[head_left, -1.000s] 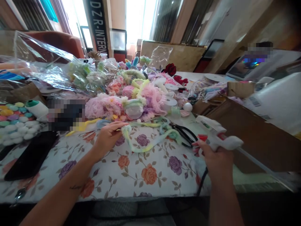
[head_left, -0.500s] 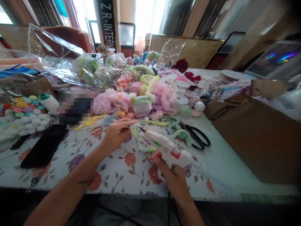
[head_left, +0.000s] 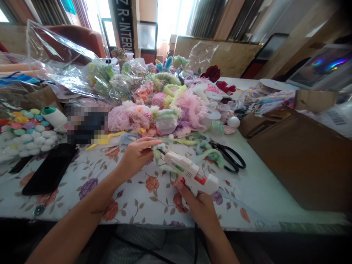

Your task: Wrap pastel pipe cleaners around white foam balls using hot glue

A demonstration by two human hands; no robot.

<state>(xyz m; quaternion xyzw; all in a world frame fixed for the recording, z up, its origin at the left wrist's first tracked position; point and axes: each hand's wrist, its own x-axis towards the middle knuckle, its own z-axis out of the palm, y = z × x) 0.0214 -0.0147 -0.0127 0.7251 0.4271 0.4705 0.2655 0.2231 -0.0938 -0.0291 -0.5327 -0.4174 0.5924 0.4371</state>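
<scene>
My right hand (head_left: 202, 209) is wrapped round the handle of a white hot glue gun (head_left: 183, 165) with a red trigger. A clear glue stick trails from its back end. The gun's dark nozzle points left, at or very near a pale green fuzzy strip (head_left: 158, 150). My left hand (head_left: 139, 154) pinches the strip between thumb and fingers; part of it hangs below the fingertips, behind the gun. Whether the nozzle touches the strip I cannot tell. Black-handled scissors (head_left: 229, 157) lie to the right, beside more green and blue fuzzy strips (head_left: 213, 156).
Pink, yellow and green fluffy craft pieces (head_left: 165, 113) are heaped across the middle. At left lie a black phone (head_left: 49, 170) and bags of coloured and white pompoms (head_left: 30, 137). A cardboard box (head_left: 299, 157) stands at right. The floral cloth (head_left: 129, 205) covers the near table.
The glue gun and my right hand have shifted slightly left, bringing the nozzle closer in to the strip. My left hand keeps its pinch in about the same place.
</scene>
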